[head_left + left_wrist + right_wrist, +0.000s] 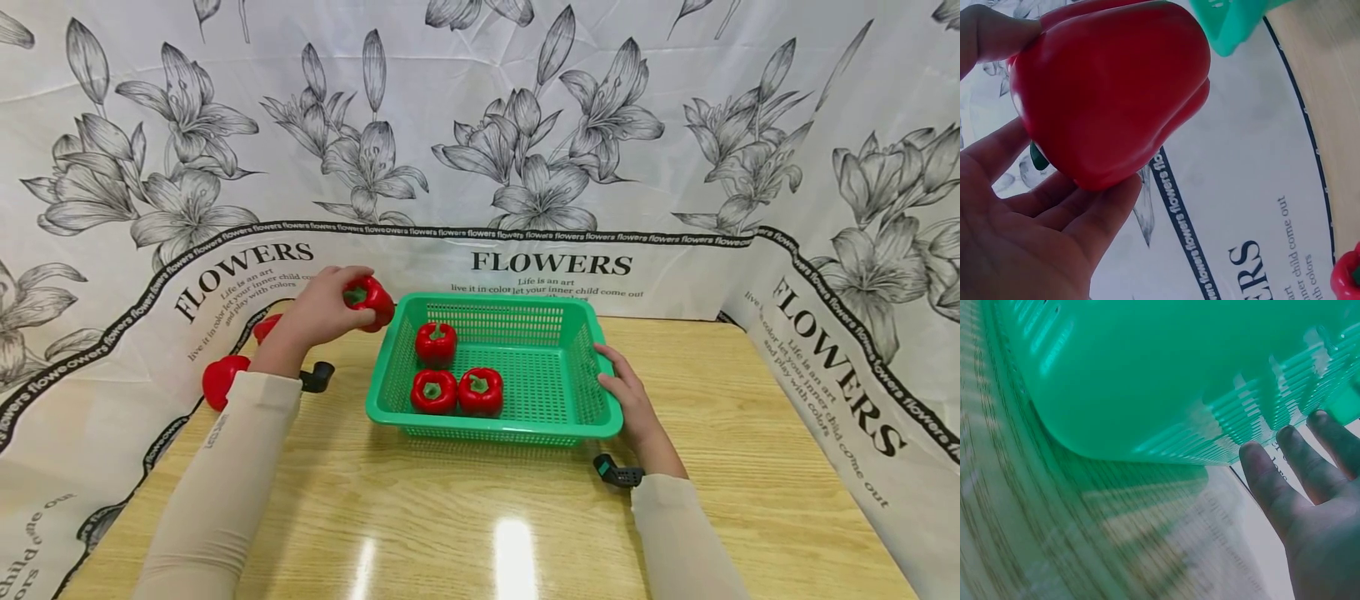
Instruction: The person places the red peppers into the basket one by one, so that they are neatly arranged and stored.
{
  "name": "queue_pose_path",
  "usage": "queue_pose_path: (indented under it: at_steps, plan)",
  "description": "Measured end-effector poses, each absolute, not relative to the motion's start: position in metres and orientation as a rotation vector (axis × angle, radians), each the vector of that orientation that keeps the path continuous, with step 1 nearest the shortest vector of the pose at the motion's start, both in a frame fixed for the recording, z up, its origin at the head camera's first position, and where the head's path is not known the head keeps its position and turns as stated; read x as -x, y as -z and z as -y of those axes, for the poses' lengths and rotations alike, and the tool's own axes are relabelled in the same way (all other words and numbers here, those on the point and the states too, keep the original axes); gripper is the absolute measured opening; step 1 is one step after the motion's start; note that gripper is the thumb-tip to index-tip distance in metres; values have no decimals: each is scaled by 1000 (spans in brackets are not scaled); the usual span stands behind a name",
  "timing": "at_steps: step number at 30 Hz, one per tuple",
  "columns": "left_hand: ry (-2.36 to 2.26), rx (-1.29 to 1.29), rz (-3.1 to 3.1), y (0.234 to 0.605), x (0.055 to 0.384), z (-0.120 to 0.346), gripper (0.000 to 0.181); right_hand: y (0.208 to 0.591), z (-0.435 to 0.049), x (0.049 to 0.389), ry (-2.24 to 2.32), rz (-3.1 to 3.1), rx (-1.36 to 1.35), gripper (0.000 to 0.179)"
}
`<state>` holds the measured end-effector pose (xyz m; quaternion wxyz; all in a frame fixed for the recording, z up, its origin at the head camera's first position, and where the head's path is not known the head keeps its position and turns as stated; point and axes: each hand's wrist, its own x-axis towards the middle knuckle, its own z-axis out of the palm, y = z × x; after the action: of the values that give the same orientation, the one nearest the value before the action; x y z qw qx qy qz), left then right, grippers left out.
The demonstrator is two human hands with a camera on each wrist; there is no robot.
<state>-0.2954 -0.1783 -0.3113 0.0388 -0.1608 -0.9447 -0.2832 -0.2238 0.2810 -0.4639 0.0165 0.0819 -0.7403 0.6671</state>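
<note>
My left hand [327, 307] holds a red bell pepper [1113, 94] just off the left rim of a green plastic basket [495, 429]. In the left wrist view, the thumb lies on one side of the pepper and the fingers support it from the other; a bit of green stem shows. On the basket's right side, my right hand [632, 402] holds the rim, with thumb and a finger over its edge. The right wrist view has three fingers [1263, 465] extended along the slotted outer wall. Three red peppers, one being a bell pepper [481, 392], stand in the basket's left half.
Two more red peppers lie on the wooden table [450, 517] at the left, one a red pepper [223, 382] partly behind the left forearm. A white flower-printed cloth [420, 167] rises behind the table and along both sides. Black wrist cameras stick out below both hands.
</note>
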Motion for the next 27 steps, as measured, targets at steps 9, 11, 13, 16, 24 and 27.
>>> queue_pose_path:
  at_steps: [9, 11, 13, 16, 24, 27]
  plan:
    - [888, 558, 2895, 305, 293, 165, 64, 464, -281, 223, -2066, 2312, -253, 51]
    - [893, 570, 2894, 305, 293, 162, 64, 464, -281, 223, -2067, 2310, -256, 51]
    - [893, 580, 2898, 304, 293, 160, 64, 464, -281, 223, -2068, 2307, -259, 51]
    - [891, 591, 2908, 304, 292, 156, 65, 464, -281, 223, -2071, 2305, -264, 52]
    - [889, 631, 2912, 303, 292, 143, 66, 464, -282, 223, -2063, 2310, -259, 52]
    - [869, 666, 2911, 303, 293, 138, 65, 464, -281, 223, -2064, 2310, -260, 52]
